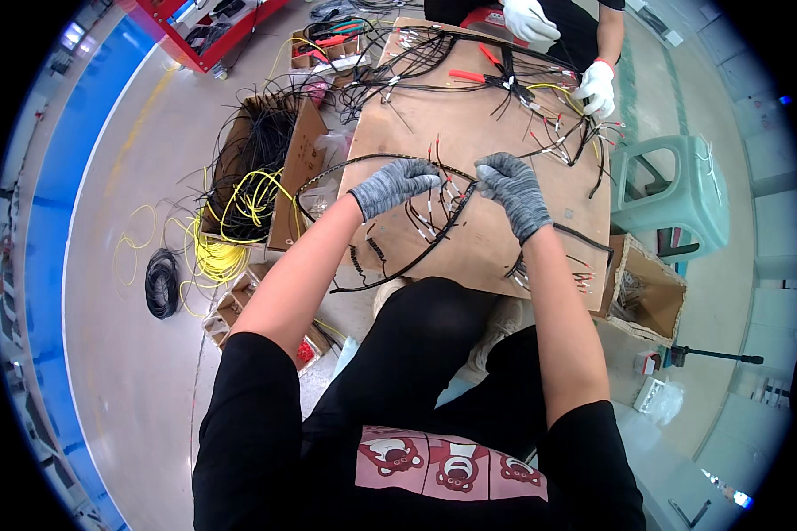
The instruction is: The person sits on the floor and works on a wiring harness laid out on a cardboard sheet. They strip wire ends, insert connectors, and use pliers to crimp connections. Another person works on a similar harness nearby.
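Note:
A black wire harness (pixel 452 212) lies on the brown board in front of me, its branch wires tipped red with white sleeves. One long black cable (pixel 335 165) loops from it around the far side of my left hand. My left hand (pixel 395 187), in a grey glove, is closed, fingertips pinched among the thin branch wires. My right hand (pixel 512 192), gloved the same way, pinches the harness at its upper end, where the cable meets it. The gloves partly hide what lies between the fingertips.
Across the board (pixel 398 133), a co-worker's white-gloved hand (pixel 597 88) handles another harness. Red-handled pliers (pixel 469 77) lie there. At left stand a cardboard box (pixel 299 168) of black wires and a yellow wire coil (pixel 217 258). A green stool (pixel 682 190) and an open box (pixel 651 292) stand at right.

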`<state>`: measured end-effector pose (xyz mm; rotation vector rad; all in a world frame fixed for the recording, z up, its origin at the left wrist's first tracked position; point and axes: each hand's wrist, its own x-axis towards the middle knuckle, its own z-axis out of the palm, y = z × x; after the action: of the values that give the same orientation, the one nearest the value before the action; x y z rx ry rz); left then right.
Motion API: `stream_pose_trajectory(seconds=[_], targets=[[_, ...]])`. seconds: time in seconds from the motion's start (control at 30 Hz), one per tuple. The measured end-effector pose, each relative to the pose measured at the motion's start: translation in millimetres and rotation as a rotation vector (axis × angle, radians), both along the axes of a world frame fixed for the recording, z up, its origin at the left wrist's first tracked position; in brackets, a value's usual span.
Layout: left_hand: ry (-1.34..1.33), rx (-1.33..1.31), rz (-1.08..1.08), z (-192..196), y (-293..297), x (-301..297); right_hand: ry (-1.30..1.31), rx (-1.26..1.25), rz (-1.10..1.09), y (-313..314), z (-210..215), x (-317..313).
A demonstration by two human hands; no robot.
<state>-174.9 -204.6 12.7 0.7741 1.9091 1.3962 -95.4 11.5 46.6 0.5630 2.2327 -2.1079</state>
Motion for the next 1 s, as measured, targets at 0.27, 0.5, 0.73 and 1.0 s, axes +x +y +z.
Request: stream_pose_trajectory(seconds=[0.27,0.5,0.73,1.0], targets=[[-0.061,0.017,-0.074,-0.2,15.0,5.7,0.031,-0.049,0.096,-10.4,6.7,-2.4],[-0.047,-0.024,-0.134,0.3,20.2,4.7,0.095,0.097,0.223,-7.9,1.1,-2.8],[-0.048,-0.028,-0.141,2.9,18.7,5.1,0.119,0.068,0.225,-7.5,0.7,-4.0],[0.031,0.012,-0.145,-2.7,19.5,5.7,0.168,0.229,0.277,-6.4,0.8,-5.9]])
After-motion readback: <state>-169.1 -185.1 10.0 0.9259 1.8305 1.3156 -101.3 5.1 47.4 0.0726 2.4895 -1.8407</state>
